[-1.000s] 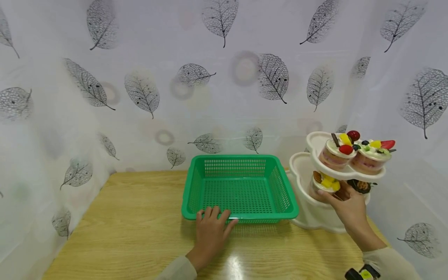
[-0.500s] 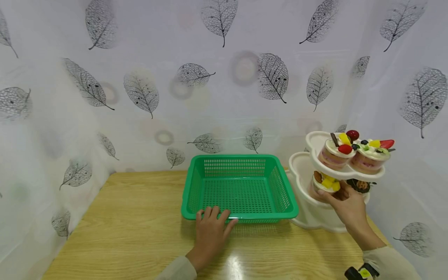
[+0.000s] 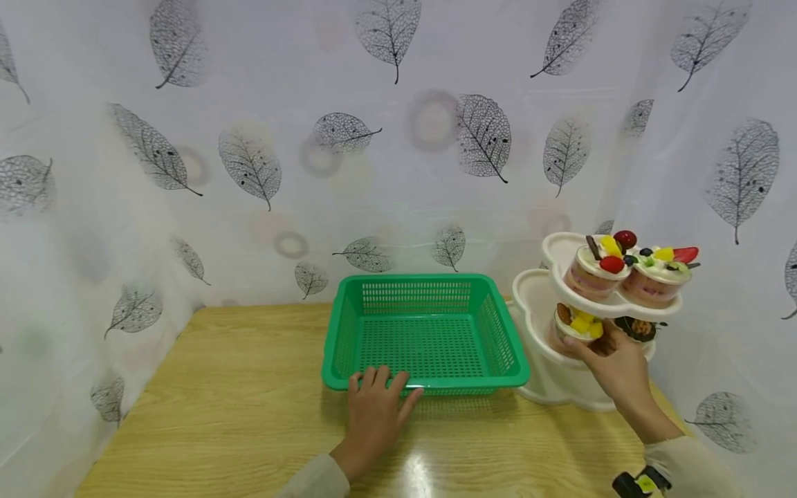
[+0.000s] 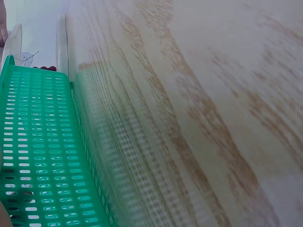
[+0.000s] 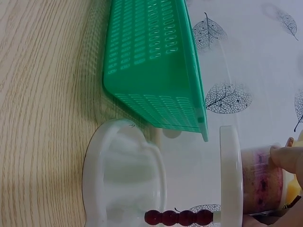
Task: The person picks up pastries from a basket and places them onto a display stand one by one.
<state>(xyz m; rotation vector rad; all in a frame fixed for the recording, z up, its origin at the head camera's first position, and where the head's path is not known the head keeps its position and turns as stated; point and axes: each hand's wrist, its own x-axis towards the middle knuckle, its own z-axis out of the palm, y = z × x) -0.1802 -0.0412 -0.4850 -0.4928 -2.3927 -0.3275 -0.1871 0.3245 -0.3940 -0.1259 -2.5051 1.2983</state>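
Gripping dessert cup [image 3: 575, 328] on stand [image 3: 548, 387] w/ your right hand [image 3: 613, 366]; left hand [image 3: 373, 408] flat on basket [image 3: 426, 332]. Risk: snagging upper tier, toppling cups.

The dessert cup [image 3: 575, 326] on the middle tier of the white stand [image 3: 542, 304] is half covered by the right hand [image 3: 613, 366] and by the tier above, so how the fingers close on it cannot be told. In the right wrist view only a fingertip [image 5: 286, 158] shows at the picture's right edge. A dark dessert [image 3: 640, 329] behind the hand is mostly hidden. The left wrist view cuts off the green basket [image 4: 42, 156] at its left and bottom edges.
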